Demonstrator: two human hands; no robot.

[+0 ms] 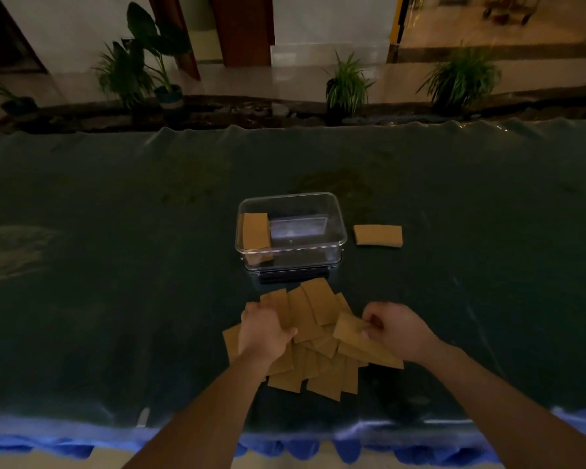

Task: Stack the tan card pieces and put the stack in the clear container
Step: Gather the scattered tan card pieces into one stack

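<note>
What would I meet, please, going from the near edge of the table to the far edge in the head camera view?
Blue cloth edge → pile of tan card pieces, with both hands on it → clear container with a card stack inside → potted plants beyond the table.

A dark green cloth (115, 265) covers the table, its blue fringe (48, 445) along the near edge; beyond it, potted plants (347, 86) stand on a glossy tiled floor (285, 76)
</note>
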